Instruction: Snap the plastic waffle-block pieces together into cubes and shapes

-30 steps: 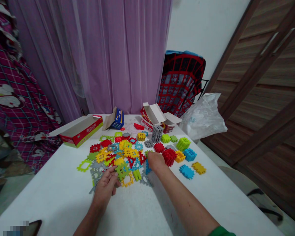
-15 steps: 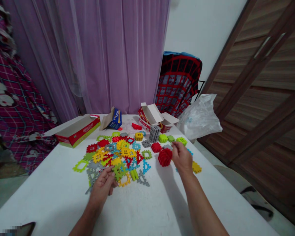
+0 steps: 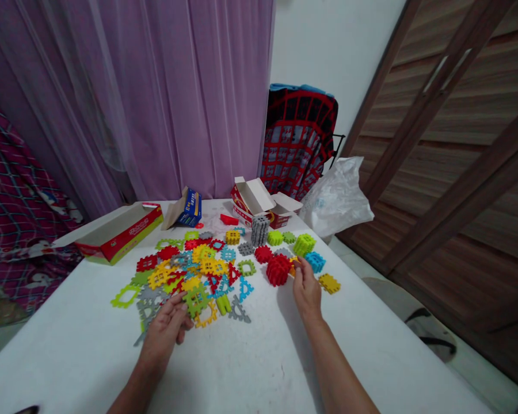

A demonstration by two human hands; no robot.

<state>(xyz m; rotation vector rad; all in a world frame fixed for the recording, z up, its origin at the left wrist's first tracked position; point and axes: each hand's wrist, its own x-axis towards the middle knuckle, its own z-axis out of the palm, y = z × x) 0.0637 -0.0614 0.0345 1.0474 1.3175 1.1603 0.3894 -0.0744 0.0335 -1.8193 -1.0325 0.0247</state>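
My left hand [image 3: 169, 321] pinches a green window-shaped piece [image 3: 195, 300] at the near side of a mixed pile of toothed plastic pieces. My right hand [image 3: 306, 289] is closed on a small yellow piece [image 3: 292, 265], of which only a part shows beside the fingertips. Just left of those fingers stands a red stack [image 3: 278, 270]. Behind it lie a smaller red stack [image 3: 263, 254] and a tall grey stack [image 3: 259, 231]. Green stacks [image 3: 304, 245], a blue stack [image 3: 315, 261] and a yellow stack [image 3: 329, 283] are on the right.
A long red and green box [image 3: 125, 236] lies open at the back left. Near the back edge are a blue box [image 3: 190, 208] and open red boxes [image 3: 252, 201]. A clear plastic bag [image 3: 336, 198] hangs at the table's right back edge.
The view has turned a little to the right. My right hand has moved beside the red stack, and a yellow piece now shows at its fingers. My left hand still holds the green piece.
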